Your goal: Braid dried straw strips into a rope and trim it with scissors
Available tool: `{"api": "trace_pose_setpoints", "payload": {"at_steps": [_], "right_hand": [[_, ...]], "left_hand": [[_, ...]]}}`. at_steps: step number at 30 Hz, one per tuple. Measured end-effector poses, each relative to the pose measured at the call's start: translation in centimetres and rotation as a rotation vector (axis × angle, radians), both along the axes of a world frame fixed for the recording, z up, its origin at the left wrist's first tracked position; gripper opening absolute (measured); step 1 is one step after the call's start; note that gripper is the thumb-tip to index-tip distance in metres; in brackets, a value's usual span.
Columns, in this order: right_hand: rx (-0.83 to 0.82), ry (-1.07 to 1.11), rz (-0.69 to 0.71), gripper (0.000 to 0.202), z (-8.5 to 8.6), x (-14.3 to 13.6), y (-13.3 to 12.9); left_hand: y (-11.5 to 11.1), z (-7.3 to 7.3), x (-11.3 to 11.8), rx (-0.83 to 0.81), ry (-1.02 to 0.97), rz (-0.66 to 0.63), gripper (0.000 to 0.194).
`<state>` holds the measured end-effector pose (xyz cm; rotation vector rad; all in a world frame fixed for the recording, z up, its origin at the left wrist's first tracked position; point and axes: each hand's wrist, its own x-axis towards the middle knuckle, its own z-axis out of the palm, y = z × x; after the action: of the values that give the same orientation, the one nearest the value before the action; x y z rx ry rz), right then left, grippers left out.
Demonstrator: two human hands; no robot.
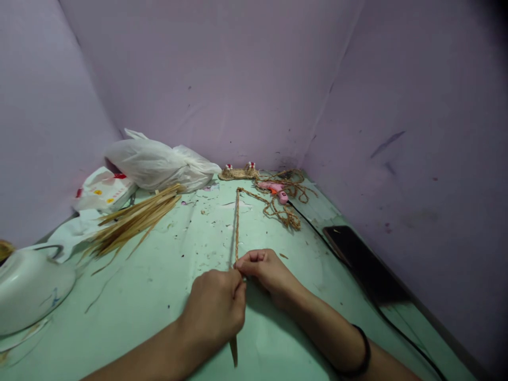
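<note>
A thin braided cord (pixel 237 222) runs straight from a bend near the back of the table down to my fingers. My left hand (pixel 218 301) is closed in a fist around the strands at its near end, and a flat dry strip (pixel 234 352) sticks out below it. Touching it at the right, my right hand (pixel 264 270) pinches the cord with thumb and forefinger. Beyond the bend, the cord leads right into a loose tangle (pixel 288 216).
Dry strips (pixel 137 222) lie at left, near a white bowl (pixel 35 288), a white box (pixel 107 190) and a plastic bag (pixel 159 161). A woven piece (pixel 238 174) and pink glue gun (pixel 278 190) sit at back. A phone (pixel 365 264) and black cable (pixel 317 233) are at right.
</note>
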<state>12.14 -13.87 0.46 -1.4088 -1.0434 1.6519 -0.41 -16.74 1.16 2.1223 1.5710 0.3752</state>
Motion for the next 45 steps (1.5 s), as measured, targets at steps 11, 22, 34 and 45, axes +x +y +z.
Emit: {"api": "trace_pose_setpoints", "payload": {"at_steps": [11,22,34,45], "right_hand": [[0.018,0.215,0.090,0.013,-0.3,0.5,0.2],[0.375,-0.374,0.215,0.016,-0.8,0.7,-0.1],[0.580,-1.075,0.192,0.016,1.6,0.6,-2.5],[0.771,-0.926,0.443,0.017,1.1,0.5,-2.7]], "left_hand": [[2.8,1.1,-0.9,-0.289,-0.572,0.350,0.025],[3.0,-0.2,-0.3,-0.676,-0.599,0.388,0.021],[2.8,-1.0,-0.4,-0.379,-0.521,0.272,0.014],[2.8,-0.3,-0.3,-0.571,-0.742,0.325,0.006]]}}
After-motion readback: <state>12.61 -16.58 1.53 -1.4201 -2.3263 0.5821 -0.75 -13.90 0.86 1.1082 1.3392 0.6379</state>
